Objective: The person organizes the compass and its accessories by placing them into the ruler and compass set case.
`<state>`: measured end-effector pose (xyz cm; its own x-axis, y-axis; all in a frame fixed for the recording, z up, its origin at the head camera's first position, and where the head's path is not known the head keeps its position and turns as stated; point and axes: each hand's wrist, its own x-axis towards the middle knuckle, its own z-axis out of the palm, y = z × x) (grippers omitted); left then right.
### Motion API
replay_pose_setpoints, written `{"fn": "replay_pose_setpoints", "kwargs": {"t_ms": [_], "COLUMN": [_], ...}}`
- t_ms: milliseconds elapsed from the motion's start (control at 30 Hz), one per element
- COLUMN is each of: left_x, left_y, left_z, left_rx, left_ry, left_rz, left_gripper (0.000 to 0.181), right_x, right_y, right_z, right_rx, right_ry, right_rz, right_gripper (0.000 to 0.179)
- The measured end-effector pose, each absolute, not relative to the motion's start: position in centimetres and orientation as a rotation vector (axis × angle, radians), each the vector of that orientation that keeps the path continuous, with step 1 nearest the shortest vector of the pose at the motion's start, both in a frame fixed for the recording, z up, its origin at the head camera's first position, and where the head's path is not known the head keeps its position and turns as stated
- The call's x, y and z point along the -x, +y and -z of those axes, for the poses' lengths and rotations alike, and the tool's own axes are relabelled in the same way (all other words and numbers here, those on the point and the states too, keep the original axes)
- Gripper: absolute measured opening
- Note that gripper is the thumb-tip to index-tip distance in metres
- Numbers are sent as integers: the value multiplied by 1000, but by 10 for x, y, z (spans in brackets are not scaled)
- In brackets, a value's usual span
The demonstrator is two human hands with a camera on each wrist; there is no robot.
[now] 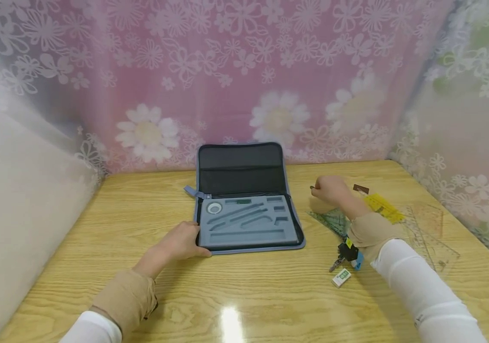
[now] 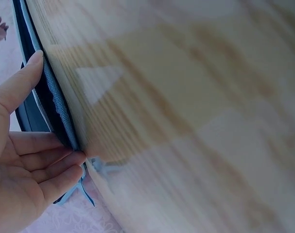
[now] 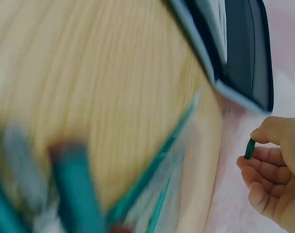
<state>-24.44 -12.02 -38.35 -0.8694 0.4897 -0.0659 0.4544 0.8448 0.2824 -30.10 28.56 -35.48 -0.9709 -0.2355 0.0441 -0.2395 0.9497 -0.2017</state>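
Observation:
An unzipped case (image 1: 241, 170) lies spread on the wooden table, lid tipped back. Its grey foam insert (image 1: 227, 234) has shaped hollows; a round white-rimmed piece (image 1: 214, 208) and a small dark green piece (image 1: 243, 202) sit in two of them. My left hand (image 1: 181, 241) grips the case's near left corner, thumb along the front edge and fingers at the side. To the right of the case, my right hand (image 1: 333, 191) is raised, pinching another small dark green piece (image 3: 250, 149) between thumb and fingertips. What exactly this piece is cannot be told.
Right of the case lie a green set square (image 1: 333, 221), a yellow plastic template (image 1: 383, 208), clear rulers (image 1: 434, 243), a dark tool pile (image 1: 347, 251) and a white eraser (image 1: 341, 277). A blue zip strap (image 1: 190, 191) sticks out from the case's left side. Floral curtains stand behind.

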Motion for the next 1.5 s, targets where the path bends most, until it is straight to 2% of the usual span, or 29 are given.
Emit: {"fn": "replay_pose_setpoints", "kwargs": {"t_ms": [233, 433, 600, 900, 1500], "left_x": [245, 246, 246, 246, 245], "left_y": [-122, -121, -119, -120, -121], "left_z": [385, 386, 385, 383, 384], "left_rx": [-714, -710, -721, -718, -723], "left_ry": [2881, 2882, 2874, 2895, 2888], "left_rz": [-381, -383, -393, -412, -427], "left_gripper": [63, 63, 61, 52, 53], "right_x": [314, 323, 329, 334, 338], "right_y": [244, 211, 183, 131, 94], "right_z": [354, 350, 352, 371, 380], "right_rx": [-555, -692, -856, -1003, -849], "right_ry": [-3018, -3037, -2998, -2923, -3057], "right_rz": [-380, -437, -448, -463, -444], "right_gripper": [17, 19, 14, 18, 18]}}
